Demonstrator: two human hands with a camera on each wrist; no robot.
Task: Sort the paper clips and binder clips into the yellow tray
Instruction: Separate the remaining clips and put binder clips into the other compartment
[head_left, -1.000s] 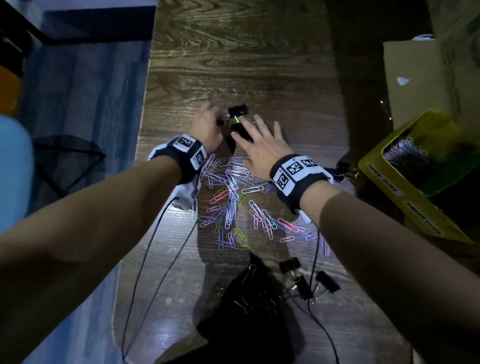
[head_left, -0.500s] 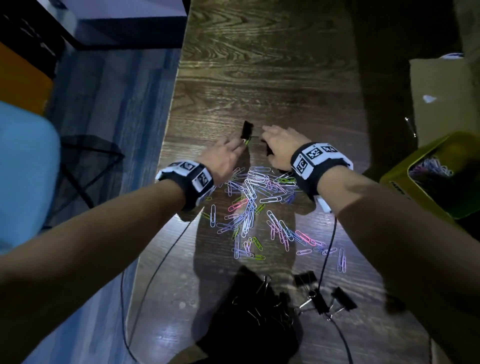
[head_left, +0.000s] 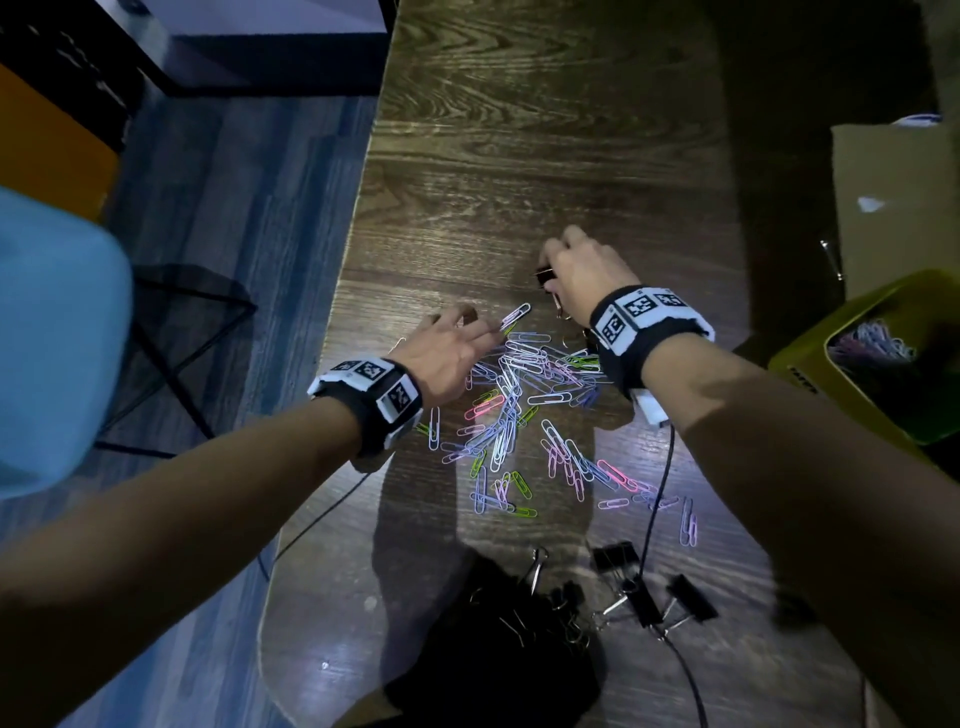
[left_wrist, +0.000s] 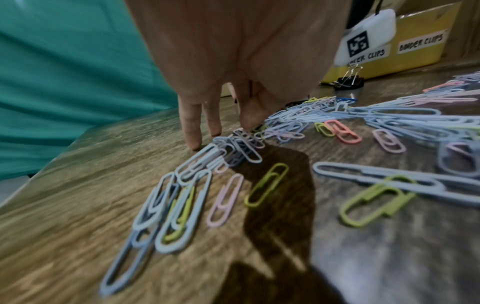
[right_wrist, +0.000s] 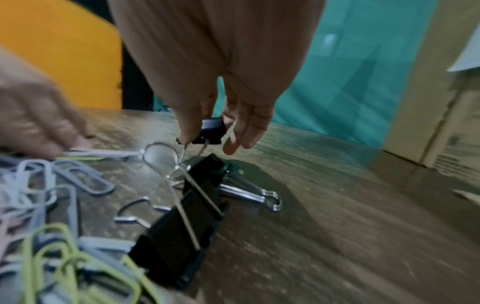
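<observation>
Coloured paper clips (head_left: 519, 405) lie scattered on the dark wooden table (head_left: 519, 156). My left hand (head_left: 483, 325) reaches into their far left side, and in the left wrist view its straight fingers (left_wrist: 192, 127) touch down on a bunch of pale blue clips (left_wrist: 233, 148). My right hand (head_left: 550, 270) pinches a small black binder clip (right_wrist: 211, 128) just above the table, beyond the pile. A larger black binder clip (right_wrist: 179, 236) lies under that wrist. The yellow tray (head_left: 810, 374) stands at the right and holds paper clips (head_left: 867, 338).
Several black binder clips (head_left: 644, 597) lie near the front edge beside a dark heap (head_left: 493, 665). A black cable (head_left: 654, 509) runs across the table. A cardboard box (head_left: 893, 197) stands behind the tray. The table's left edge (head_left: 343, 291) drops to the floor.
Both hands met at a black binder clip before. Now the right hand alone holds it, and the left hand has drawn back onto the paper clips.
</observation>
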